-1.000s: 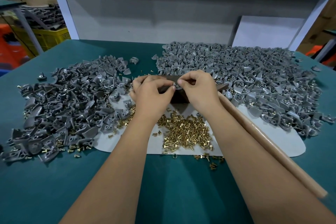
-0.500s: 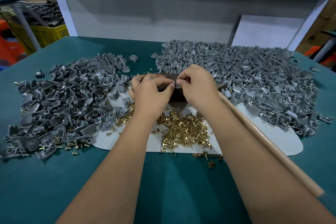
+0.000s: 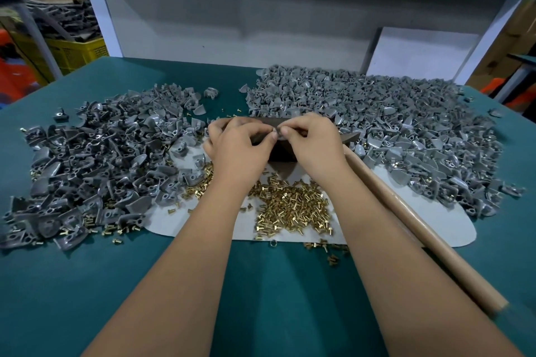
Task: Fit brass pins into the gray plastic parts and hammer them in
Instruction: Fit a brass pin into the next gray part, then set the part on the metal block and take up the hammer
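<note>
To the left of the left hand [image 3: 236, 151] lies a wide pile of darker gray plastic parts [image 3: 95, 165] on the teal desk [image 3: 87, 284], with brass showing among the pieces along its near edge; these look like finished pieces, though I cannot confirm that each one carries a pin. The left hand has its fingers curled, thumb and forefinger pinching a small gray part [image 3: 278, 134] over a dark block [image 3: 282, 151] that sits between the two hands. The right hand [image 3: 314, 143] pinches at the same spot, most likely seating a pin, but the pin itself is too small to make out. Just near of both hands a heap of loose brass pins [image 3: 293, 206] rests on a pale mat [image 3: 435, 226]. Beside the right forearm runs a long wooden handle [image 3: 412, 226], presumably the hammer, untouched. To the right of the right hand spreads a larger pile of lighter gray parts [image 3: 391, 124], seemingly still to be done. By that measure much work remains.

No brand, label or legible writing shows anywhere.
</note>
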`<state>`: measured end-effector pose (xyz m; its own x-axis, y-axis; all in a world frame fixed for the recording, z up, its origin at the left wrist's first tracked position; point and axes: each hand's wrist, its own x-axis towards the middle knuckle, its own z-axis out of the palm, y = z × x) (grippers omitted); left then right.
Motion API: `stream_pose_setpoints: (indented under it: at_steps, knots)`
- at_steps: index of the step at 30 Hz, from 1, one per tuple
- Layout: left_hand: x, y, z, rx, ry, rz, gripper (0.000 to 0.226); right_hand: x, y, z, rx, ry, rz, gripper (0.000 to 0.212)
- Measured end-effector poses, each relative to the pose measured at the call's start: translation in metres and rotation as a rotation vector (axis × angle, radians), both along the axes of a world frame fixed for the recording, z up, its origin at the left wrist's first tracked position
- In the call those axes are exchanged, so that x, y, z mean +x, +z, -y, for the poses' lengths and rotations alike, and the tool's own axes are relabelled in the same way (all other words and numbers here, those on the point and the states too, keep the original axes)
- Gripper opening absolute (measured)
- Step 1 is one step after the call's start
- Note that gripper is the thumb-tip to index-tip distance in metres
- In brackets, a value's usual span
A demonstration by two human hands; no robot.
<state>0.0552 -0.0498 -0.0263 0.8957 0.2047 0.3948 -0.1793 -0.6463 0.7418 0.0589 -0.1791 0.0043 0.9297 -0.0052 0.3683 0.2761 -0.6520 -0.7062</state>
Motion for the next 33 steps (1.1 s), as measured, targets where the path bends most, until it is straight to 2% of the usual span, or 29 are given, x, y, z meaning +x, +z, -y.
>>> stream_pose_setpoints:
  at_steps: [4, 10, 13, 20, 27, 33]
  knots:
    - [0.001, 0.0, 0.0, -0.008, 0.0, -0.003, 0.013, -0.002, 0.002, 0.005, 0.252, 0.013, -0.099, 0.021]
    - [0.0, 0.0, 0.0, -0.018, -0.009, 0.003, 0.014, 0.001, -0.001, 0.001, 0.123, 0.013, -0.049, 0.009]
    - [0.0, 0.0, 0.0, -0.02, -0.008, -0.004, 0.015, 0.004, -0.003, -0.002, 0.065, -0.027, -0.001, 0.01]
    - [0.0, 0.001, 0.0, -0.027, 0.009, 0.0, 0.013, 0.005, -0.005, -0.01, -0.228, -0.082, 0.133, 0.019]
    - [-0.001, 0.001, 0.0, 0.009, 0.015, 0.004, 0.013, 0.01, 0.004, -0.011, -0.142, -0.131, -0.044, 0.024]
    - [-0.001, 0.001, 0.002, 0.036, 0.052, -0.012, 0.011, 0.001, -0.003, -0.009, -0.036, -0.098, 0.034, 0.015]
